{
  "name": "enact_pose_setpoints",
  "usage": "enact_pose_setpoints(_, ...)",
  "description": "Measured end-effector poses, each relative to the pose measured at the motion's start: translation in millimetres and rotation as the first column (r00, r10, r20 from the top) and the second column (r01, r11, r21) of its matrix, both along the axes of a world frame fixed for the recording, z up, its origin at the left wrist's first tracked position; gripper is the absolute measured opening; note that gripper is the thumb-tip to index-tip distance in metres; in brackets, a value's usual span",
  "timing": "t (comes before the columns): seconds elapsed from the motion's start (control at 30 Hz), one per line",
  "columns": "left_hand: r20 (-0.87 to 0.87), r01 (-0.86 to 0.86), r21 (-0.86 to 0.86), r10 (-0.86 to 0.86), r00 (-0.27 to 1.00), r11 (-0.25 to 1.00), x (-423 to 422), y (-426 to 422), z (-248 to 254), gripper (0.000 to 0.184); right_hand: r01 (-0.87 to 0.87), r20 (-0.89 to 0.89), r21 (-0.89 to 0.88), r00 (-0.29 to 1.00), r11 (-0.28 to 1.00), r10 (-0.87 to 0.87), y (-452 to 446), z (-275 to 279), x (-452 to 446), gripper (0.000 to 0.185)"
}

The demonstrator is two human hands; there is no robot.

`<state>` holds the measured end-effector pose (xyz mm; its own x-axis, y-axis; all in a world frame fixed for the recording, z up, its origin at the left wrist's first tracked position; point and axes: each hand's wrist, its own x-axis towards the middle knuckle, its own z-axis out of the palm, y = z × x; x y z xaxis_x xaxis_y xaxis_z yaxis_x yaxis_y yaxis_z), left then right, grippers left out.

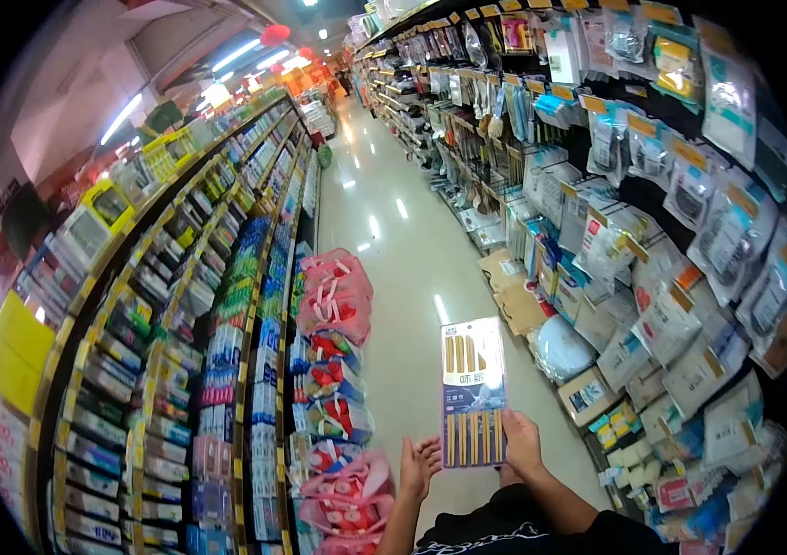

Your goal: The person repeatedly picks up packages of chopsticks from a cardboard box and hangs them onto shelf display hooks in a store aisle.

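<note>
With only my right hand (525, 444) gripping the pack of chopsticks (473, 396), I am risking it twisting or slipping to the floor (402, 305), because I seem to be pinching just one side. The pack is standing over the aisle, its lower right edge resting under my thumb and the rest reaching up and leftward from my grip. My left hand (419, 464) is spreading open beside the lower left edge, holding nothing; whether it's touching, I cannot tell
</note>
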<state>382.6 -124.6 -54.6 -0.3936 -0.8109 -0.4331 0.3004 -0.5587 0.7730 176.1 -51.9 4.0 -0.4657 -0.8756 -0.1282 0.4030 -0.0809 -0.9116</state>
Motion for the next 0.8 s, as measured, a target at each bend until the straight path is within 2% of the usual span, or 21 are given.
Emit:
enact_pose_setpoints(0.07,-0.007,-0.007,0.032,0.007,1.000,0.999,-13,-46,-12,0.072,-0.013,-0.033,-0.021,0.999,1.000,0.012,-51,-20,-25,0.037)
enact_pose_setpoints(0.17,-0.251,-0.014,0.132,0.047,0.967,0.991,-43,-129,-28,0.072,-0.088,-0.040,-0.053,0.995,0.995,0.086,-132,-19,-52,0.038)
enact_pose_setpoints(0.27,-0.280,-0.031,0.111,0.061,0.958,0.993,-97,-205,13,0.074,-0.205,-0.150,-0.044,0.969,0.978,0.197,-217,-26,-75,0.041)
enact_pose_setpoints(0.3,-0.252,-0.077,0.083,0.096,0.963,0.994,-117,-227,33,0.068,-0.235,-0.202,-0.042,0.954,0.971,0.222,-244,-26,-82,0.042)
enact_pose_setpoints(0.33,-0.151,-0.149,0.000,0.147,0.978,0.989,-126,-253,28,0.066,-0.268,-0.248,-0.032,0.935,0.963,0.252,-268,-29,-89,0.043)
enact_pose_setpoints(0.37,-0.050,-0.218,-0.082,0.214,0.976,0.973,-132,-279,15,0.064,-0.293,-0.381,0.001,0.884,0.956,0.272,-288,-33,-105,0.048)
enact_pose_setpoints(0.4,0.045,-0.279,-0.167,0.290,0.956,0.946,-140,-298,20,0.061,-0.360,-0.288,0.097,0.883,0.928,0.372,-307,-30,-117,0.049)
enact_pose_setpoints(0.43,0.240,-0.303,-0.299,0.379,0.894,0.905,-149,-313,36,0.058,-0.425,-0.190,0.182,0.870,0.887,0.455,-330,-27,-130,0.049)
enact_pose_setpoints(0.47,0.236,-0.334,-0.304,0.410,0.881,0.892,-151,-333,36,0.058,-0.487,-0.086,0.262,0.848,0.833,0.523,-351,-24,-142,0.050)
enact_pose_setpoints(0.5,0.233,-0.363,-0.307,0.440,0.867,0.880,-152,-352,37,0.057,-0.484,-0.107,0.299,0.839,0.822,0.533,-371,-15,-153,0.053)
enact_pose_setpoints(0.53,0.227,-0.390,-0.314,0.468,0.854,0.866,-155,-372,40,0.057,-0.474,-0.075,0.277,0.856,0.836,0.511,-392,-19,-160,0.053)
enact_pose_setpoints(0.57,0.114,-0.415,-0.264,0.455,0.883,0.871,-158,-389,40,0.055,-0.464,-0.041,0.256,0.871,0.848,0.489,-412,-30,-166,0.054)
enact_pose_setpoints(0.6,0.072,-0.448,-0.259,0.479,0.875,0.856,-168,-408,48,0.055,-0.456,-0.003,0.235,0.883,0.858,0.470,-435,-39,-169,0.055)
enact_pose_setpoints(0.67,-0.015,-0.508,-0.252,0.521,0.853,0.824,-183,-454,60,0.055,-0.514,0.155,0.158,0.856,0.843,0.493,-484,-40,-172,0.057)
enact_pose_setpoints(0.73,0.073,-0.430,-0.315,0.473,0.878,0.846,-188,-506,46,0.056,-0.539,0.331,0.059,0.805,0.840,0.493,-538,-32,-172,0.058)
enact_pose_setpoints(0.77,0.094,-0.392,-0.365,0.452,0.887,0.844,-197,-531,44,0.056,-0.484,0.418,0.035,0.802,0.875,0.427,-563,-23,-167,0.056)
enact_pose_setpoints(0.8,0.121,-0.354,-0.410,0.435,0.892,0.840,-202,-561,44,0.056,-0.449,0.238,0.067,0.874,0.891,0.423,-595,-27,-170,0.054)
